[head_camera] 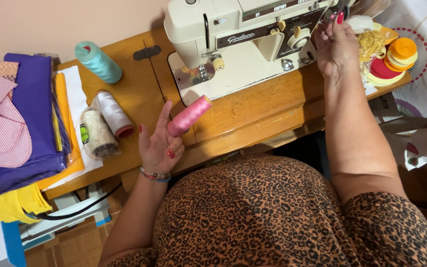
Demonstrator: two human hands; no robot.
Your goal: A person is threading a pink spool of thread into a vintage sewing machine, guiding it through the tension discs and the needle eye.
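At the sewing machine (243, 44): thread set-up in hand.
Left hand (160, 146) clasps a pink thread cone (190, 115) above the tabletop (253, 111); right hand (336, 47) pinches something small, unidentifiable, at the machine's top. Probably next: seating the cone, needing steady alignment.

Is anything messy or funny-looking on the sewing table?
Not much. The cloth pile at the left juts past the table edge, and several thread spools lie tipped on their sides. Nothing looks spilled or broken.

Bare counter (253, 116) strip before the sewing machine (243, 39), thread cones (106, 121) and fabric pile (21, 123) blocking left, ribbon rolls (396, 59) crowding right
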